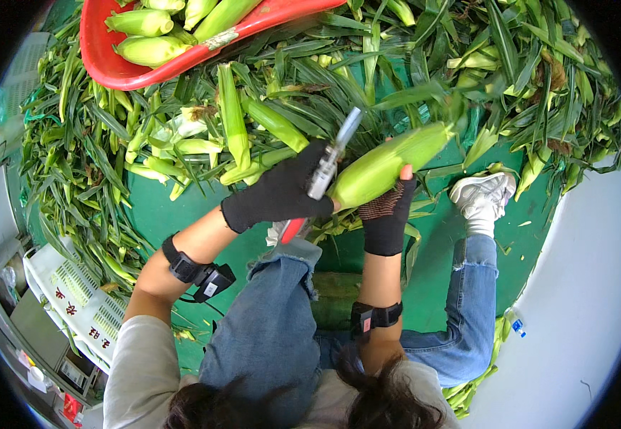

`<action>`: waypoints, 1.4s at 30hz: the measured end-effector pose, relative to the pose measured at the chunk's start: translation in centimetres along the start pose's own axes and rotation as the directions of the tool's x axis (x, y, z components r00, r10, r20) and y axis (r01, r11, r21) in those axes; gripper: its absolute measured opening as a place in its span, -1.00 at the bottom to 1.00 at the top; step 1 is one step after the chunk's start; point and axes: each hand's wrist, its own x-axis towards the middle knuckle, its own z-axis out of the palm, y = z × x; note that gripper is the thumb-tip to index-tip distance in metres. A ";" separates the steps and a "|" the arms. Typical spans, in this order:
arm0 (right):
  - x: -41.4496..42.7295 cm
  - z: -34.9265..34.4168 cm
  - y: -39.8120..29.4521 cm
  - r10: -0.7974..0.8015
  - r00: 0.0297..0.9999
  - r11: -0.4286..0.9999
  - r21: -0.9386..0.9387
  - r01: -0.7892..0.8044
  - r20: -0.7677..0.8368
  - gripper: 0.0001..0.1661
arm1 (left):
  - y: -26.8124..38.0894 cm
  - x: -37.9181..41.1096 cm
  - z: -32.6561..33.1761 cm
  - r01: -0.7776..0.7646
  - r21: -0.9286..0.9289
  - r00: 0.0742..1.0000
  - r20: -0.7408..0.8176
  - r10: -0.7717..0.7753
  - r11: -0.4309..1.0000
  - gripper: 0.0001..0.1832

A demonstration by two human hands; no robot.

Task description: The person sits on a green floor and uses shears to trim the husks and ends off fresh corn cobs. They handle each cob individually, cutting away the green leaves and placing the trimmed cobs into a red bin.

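Note:
My left hand [283,193], in a black fingerless glove, is closed around a metal cutting tool with a red handle [293,230], perhaps pruning shears. The tool's metal head [337,155] points up and right, near the base of a green ear of corn [391,166]. My right hand [391,209], gloved the same way, holds that ear from below, with the thumb on its husk. The ear lies tilted, its tip toward the upper right. The left fingers are partly hidden behind the tool.
A red plastic basin [128,80] holding several trimmed ears stands at the upper left. Piles of corn husks and leaves [300,69] curve around the green floor [182,214]. A white plastic crate [74,300] is at the lower left, and a small bottle [518,327] lies at the right.

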 end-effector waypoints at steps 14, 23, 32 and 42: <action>0.6 0.8 0.1 -0.032 0.995 0.946 0.326 -0.001 0.095 -0.33 | -3.4 -2.1 0.1 -0.089 -0.416 0.991 -0.131 0.037 0.905 -0.42; 1.4 -2.3 -2.3 -0.030 0.999 0.882 -0.471 0.034 0.016 -0.34 | -6.3 -6.5 -3.8 0.318 0.452 0.861 -0.505 -0.055 0.833 -0.28; -1.5 1.3 -0.1 -0.136 0.962 0.322 -0.907 0.270 0.238 -0.26 | 0.8 -2.3 0.5 -0.099 0.335 0.977 -0.148 0.156 0.937 0.03; -1.3 2.4 -4.7 -0.038 0.809 -0.393 -0.753 0.528 0.587 -0.25 | 0.5 -3.5 -3.9 0.003 0.431 1.000 -0.004 -0.002 0.902 -0.05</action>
